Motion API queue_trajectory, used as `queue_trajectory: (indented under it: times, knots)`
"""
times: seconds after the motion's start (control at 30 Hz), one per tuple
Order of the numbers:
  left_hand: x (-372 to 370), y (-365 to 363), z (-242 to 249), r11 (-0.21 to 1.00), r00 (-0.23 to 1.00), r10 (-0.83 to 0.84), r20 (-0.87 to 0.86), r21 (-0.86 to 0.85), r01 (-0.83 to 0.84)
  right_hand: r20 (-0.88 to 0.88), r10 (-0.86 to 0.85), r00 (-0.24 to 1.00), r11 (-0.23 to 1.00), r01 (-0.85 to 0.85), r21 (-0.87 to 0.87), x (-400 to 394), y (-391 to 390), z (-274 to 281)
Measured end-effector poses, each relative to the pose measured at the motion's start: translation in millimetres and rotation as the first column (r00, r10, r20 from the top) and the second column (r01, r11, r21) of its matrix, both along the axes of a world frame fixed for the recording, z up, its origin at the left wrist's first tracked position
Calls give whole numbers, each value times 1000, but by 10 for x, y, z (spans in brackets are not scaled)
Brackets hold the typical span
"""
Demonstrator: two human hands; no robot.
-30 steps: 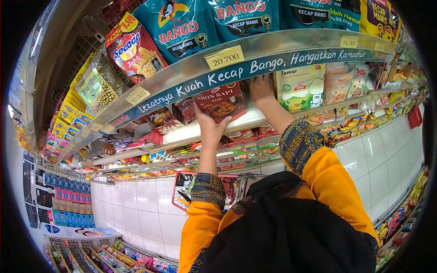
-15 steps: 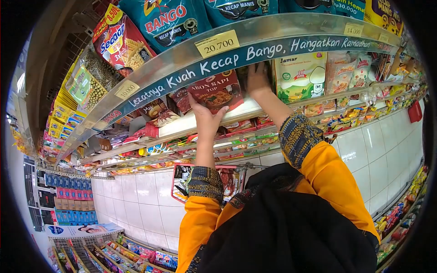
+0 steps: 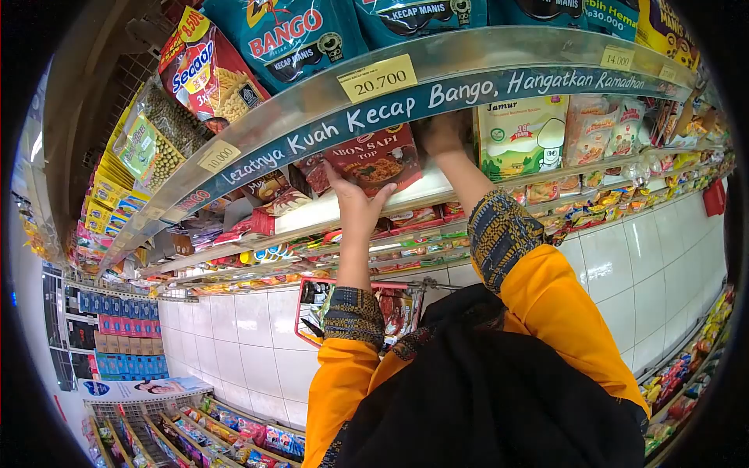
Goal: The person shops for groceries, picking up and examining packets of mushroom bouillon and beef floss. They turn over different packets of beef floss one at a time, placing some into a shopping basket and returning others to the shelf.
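A dark red Abon Sapi box (image 3: 376, 160) stands on the white shelf under the curved sign strip. My left hand (image 3: 357, 201) holds the box at its lower left, thumb and fingers apart against its front. My right hand (image 3: 443, 139) reaches into the shelf just right of the box; its fingers are blurred and in shadow, so what they touch cannot be made out. Right of that hand is a green and white Jamur pack (image 3: 521, 139). To the left of the box lie red and brown packets (image 3: 273, 191).
Teal Bango pouches (image 3: 292, 39) and a red Secaap pack (image 3: 209, 70) fill the shelf above. The sign strip (image 3: 437, 93) crosses in front of the shelf. Below, a red-rimmed cart (image 3: 299, 312) holds packets. Tiled floor (image 3: 242, 343) and lower racks (image 3: 234, 433) are visible.
The view has shifted slightly. My right hand has moved a little within the shelf and its fingers are now more blurred. My left hand stays on the red box.
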State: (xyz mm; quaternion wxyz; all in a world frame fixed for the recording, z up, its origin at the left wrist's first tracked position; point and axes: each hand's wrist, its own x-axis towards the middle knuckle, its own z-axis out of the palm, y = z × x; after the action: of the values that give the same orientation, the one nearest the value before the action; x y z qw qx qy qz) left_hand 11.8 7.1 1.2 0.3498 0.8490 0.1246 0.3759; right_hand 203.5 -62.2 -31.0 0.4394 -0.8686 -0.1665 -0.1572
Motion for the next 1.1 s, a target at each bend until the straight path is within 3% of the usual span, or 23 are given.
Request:
queue_trajectory:
  times: [0.17, 0.23, 0.33, 0.47, 0.57, 0.63, 0.77, 0.87, 0.93, 1.1]
  knots:
    - [13, -3, 7, 1000, 1000, -9, 26, -6, 9, -109, -68, 992, 991, 54, -123, -353, -177, 293]
    - [6, -18, 42, 998, 998, -55, 38, -42, 56, -34, -100, 994, 995, 100, -4, -382, -178, 305]
    - [1, -64, 78, 996, 999, -28, 16, -81, 30, 101, -172, 980, 984, 177, -38, -336, -153, 214]
    - [-6, -75, 102, 997, 999, -36, 24, -71, 38, 84, -196, 977, 975, 203, -89, -329, -108, 153]
    - [4, -37, 45, 1000, 1000, 8, -1, 9, -8, 84, -136, 987, 990, 138, -21, -363, -176, 249]
    - [1, -49, 72, 998, 999, -34, 18, -56, 35, -17, -82, 997, 997, 82, 11, -331, -203, 297]
    - [5, -26, 46, 993, 998, -54, 35, -106, 58, 36, -69, 997, 992, 65, 111, -211, -134, 159]
    - [7, 25, -30, 999, 1000, 6, -13, 33, -6, 19, -86, 996, 985, 82, 150, -216, -112, 128]
    - [7, -18, 39, 996, 998, -52, 34, -76, 55, 7, -139, 990, 990, 139, 3, -241, -106, 115]
    - [1, -49, 80, 996, 999, -32, 28, -78, 34, 76, -141, 987, 976, 152, -159, -407, -161, 121]
